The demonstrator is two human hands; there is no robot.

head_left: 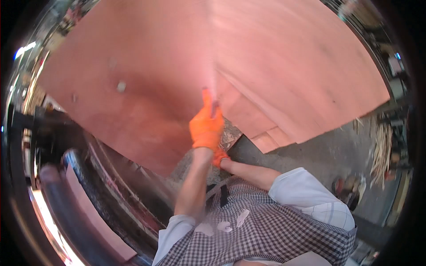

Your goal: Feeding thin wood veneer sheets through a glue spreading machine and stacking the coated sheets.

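A large reddish veneer sheet [146, 66] is seen filling most of the far half of the view, its broad face tilted and its long axis running from the far left to the near centre, where a narrow corner points toward the person. To its right, a stack of similar reddish sheets [288, 75] is laid flat, its stepped edges running from the centre out to the far right, with two smaller offcut corners exposed at the near edge. The left hand [207, 124], covered by an orange glove, is raised at the seam between the tilted sheet and the stack; its fingers are stretched upward and pressed against the sheet's edge, but how far they are curled around it cannot be told. The right hand [220, 157], also gloved in orange, is held lower, just below the left wrist and mostly hidden by it, so its grip cannot be told. A dark roller machine [84, 195] is set at the near left, below the sheet. A grey floor [328, 150] is visible at the right.
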